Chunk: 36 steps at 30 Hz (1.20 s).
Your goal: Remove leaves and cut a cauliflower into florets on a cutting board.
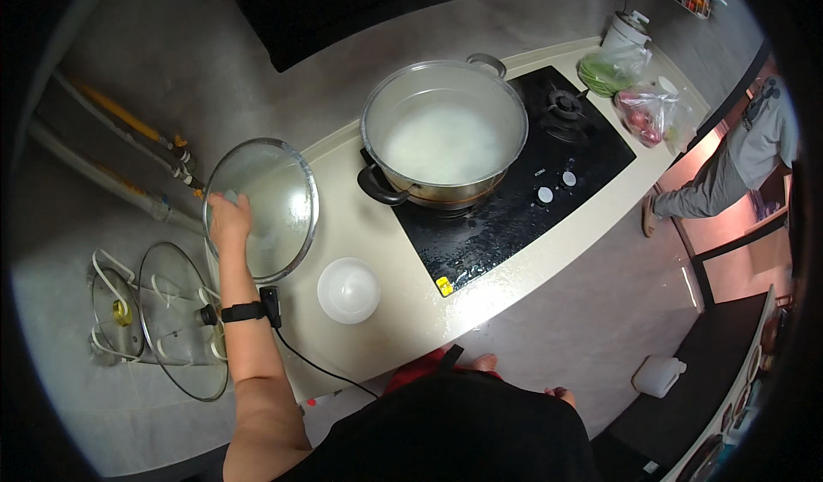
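My left hand grips the knob of a large round glass lid with a metal rim. The lid is fogged and tilted above the counter's left end. To its right, a wide two-handled metal pot stands uncovered over the left burner of a black gas cooktop. Whitish vapour or cloudy liquid obscures the pot's inside. Between the lid and the cooktop's front corner sits a white bowl. Only part of my right hand shows, low beside my body; whether it holds anything is hidden.
A wall rack with glass lids hangs at left, below pipes. Bagged green beans, a bag of red produce and a white appliance occupy the far right counter. Another person stands at the doorway. A plastic jug is at lower right.
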Motion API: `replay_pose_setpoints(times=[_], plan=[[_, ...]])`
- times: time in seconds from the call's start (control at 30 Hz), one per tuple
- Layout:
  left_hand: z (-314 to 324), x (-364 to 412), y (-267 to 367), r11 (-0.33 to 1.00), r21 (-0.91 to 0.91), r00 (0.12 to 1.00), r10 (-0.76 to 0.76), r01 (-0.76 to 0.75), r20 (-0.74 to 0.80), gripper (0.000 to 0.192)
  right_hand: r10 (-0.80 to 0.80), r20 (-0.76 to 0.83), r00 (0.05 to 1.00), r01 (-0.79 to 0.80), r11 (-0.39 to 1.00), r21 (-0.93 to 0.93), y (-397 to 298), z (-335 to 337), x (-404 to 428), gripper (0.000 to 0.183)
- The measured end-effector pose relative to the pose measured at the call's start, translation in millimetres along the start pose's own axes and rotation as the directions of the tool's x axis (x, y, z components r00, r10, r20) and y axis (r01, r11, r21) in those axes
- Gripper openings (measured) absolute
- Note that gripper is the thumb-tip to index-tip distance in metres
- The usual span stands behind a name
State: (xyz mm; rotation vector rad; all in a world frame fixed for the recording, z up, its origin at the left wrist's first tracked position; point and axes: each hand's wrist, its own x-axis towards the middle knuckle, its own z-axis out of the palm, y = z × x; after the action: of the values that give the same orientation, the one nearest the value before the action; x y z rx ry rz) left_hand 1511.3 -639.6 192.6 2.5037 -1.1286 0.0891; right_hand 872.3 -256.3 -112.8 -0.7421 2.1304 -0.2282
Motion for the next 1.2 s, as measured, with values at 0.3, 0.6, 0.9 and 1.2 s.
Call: replay_pose_setpoints(times=[0.3, 0.6, 0.9, 1.2], plan=[[-79, -51, 87, 0.901, -0.255, 0.936, 0.339, -0.352, -0.094, 0.053, -0.030, -0.011, 0.999, 0.030, 1.000, -0.005, 74, 19, 18, 0.038], [-62, -76, 217, 0.750, -0.259, 0.781, 0.623, -0.608, -0.029, 0.057, 0.043, -0.111, 0.993, -0.024, 0.986, 0.168, 161, 30, 26, 0.040], [-7, -77, 331, 0.779, -0.130, 0.742, 0.625, -0.613, 0.242, 0.071, 0.161, -0.140, 0.977, -0.120, 0.957, 0.265, 163, 46, 9, 0.039], [43, -78, 360, 0.856, -0.049, 0.794, 0.497, -0.515, 0.350, 0.069, 0.229, -0.152, 0.962, -0.175, 0.936, 0.306, 160, 54, -9, 0.038]])
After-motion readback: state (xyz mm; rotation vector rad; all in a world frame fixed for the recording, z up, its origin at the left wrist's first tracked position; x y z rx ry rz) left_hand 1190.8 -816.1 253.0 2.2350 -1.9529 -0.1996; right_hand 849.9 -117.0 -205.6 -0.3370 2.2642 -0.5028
